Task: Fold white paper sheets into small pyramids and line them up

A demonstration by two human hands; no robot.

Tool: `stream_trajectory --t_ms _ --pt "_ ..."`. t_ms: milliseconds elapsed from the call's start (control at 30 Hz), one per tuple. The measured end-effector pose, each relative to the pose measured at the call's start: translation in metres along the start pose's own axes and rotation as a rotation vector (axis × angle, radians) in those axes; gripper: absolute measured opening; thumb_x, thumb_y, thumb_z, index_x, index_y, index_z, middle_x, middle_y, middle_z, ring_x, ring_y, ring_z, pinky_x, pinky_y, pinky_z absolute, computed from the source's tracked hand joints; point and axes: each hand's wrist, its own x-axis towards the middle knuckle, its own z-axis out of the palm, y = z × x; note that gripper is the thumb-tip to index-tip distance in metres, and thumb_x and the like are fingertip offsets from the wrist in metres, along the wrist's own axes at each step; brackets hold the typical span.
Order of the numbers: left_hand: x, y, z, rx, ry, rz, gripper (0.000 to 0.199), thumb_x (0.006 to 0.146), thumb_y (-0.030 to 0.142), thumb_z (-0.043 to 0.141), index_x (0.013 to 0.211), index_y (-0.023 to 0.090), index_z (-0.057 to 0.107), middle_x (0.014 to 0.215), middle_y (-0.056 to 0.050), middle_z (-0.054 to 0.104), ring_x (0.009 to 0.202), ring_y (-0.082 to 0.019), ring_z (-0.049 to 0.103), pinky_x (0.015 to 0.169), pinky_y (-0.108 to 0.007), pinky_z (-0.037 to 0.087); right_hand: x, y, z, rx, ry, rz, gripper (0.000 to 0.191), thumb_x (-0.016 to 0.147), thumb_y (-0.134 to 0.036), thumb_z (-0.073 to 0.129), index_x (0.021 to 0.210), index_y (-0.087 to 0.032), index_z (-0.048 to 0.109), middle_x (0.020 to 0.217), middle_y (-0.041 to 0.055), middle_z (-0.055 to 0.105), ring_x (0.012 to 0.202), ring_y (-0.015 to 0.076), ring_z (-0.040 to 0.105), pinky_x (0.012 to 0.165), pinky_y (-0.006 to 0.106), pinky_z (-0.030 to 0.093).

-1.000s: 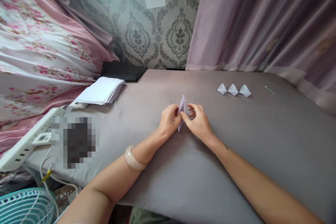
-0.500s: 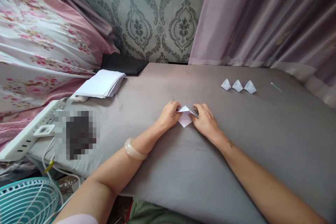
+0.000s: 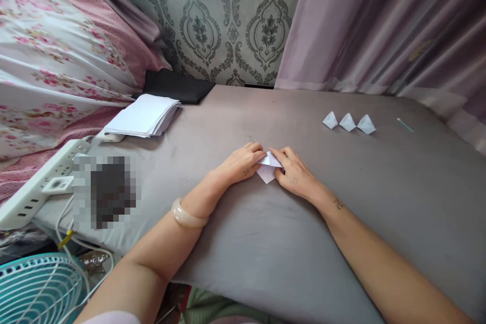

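Observation:
A small white folded paper (image 3: 268,168) lies flat on the grey padded surface (image 3: 288,243) in the middle of the view. My left hand (image 3: 240,163) presses on its left side with the fingers over the top edge. My right hand (image 3: 295,178) presses on its right side, fingertips meeting the left hand's over the paper. Most of the paper is hidden under the fingers; a pointed corner shows below them. Three small folded white paper pieces (image 3: 347,122) stand in a row to the far right.
A stack of white paper sheets (image 3: 145,115) lies at the left, next to a black cloth (image 3: 176,86). A white power strip (image 3: 36,190) and a teal fan (image 3: 40,291) are at the lower left. A thin stick (image 3: 405,125) lies at the far right.
The paper stood upright between my fingers a second ago; it now lies flat on the surface, and both hands have lowered and press on it.

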Motion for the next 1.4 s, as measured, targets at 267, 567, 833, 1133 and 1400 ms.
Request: stream_trajectory --t_ms 267,567,833,1133,1400 --pt "-0.002 0.003 -0.005 0.062 -0.002 -0.082 0.030 0.085 0.013 0.044 0.114 0.014 0.053 0.107 -0.011 0.056 0.090 -0.019 0.056 0.075 -0.030 0.047 0.003 -0.005 -0.002 -0.116 -0.017 -0.015 0.048 0.082 -0.019 0.045 0.128 -0.023 0.055 0.107 0.0107 0.054 0.091 0.0245 0.056 0.078 0.037 0.046" --pt "-0.002 0.012 -0.008 0.267 -0.099 -0.012 0.021 0.090 0.014 0.039 0.096 0.012 0.060 0.099 -0.012 0.057 0.086 -0.020 0.055 0.066 -0.027 0.045 -0.003 0.003 -0.001 0.021 0.066 -0.023 0.044 0.080 -0.019 0.049 0.123 -0.018 0.057 0.115 0.0129 0.051 0.104 0.0263 0.055 0.088 0.039 0.047" --pt "-0.016 0.006 -0.005 0.273 -0.097 0.074 0.030 0.094 0.014 0.031 0.102 0.012 0.060 0.106 -0.014 0.057 0.089 -0.020 0.054 0.076 -0.030 0.047 -0.010 0.009 -0.008 0.072 0.089 -0.167 0.036 0.085 -0.018 0.046 0.118 -0.019 0.060 0.108 0.0114 0.054 0.097 0.0228 0.057 0.089 0.038 0.047" --pt "-0.025 0.004 -0.009 0.154 -0.031 0.052 0.032 0.097 0.018 0.029 0.102 0.013 0.060 0.108 -0.014 0.060 0.095 -0.021 0.057 0.080 -0.031 0.047 -0.021 0.009 -0.007 0.107 0.124 -0.148 0.029 0.090 -0.023 0.046 0.114 -0.019 0.061 0.107 0.0112 0.057 0.097 0.0221 0.058 0.087 0.037 0.047" --pt "-0.027 0.001 -0.006 0.186 -0.041 0.078 0.033 0.097 0.017 0.032 0.102 0.013 0.064 0.106 -0.014 0.062 0.095 -0.022 0.057 0.078 -0.032 0.047 -0.029 0.002 -0.008 -0.116 0.093 -0.128 0.034 0.095 -0.021 0.034 0.100 -0.019 0.068 0.101 0.0128 0.057 0.093 0.0248 0.054 0.081 0.039 0.047"
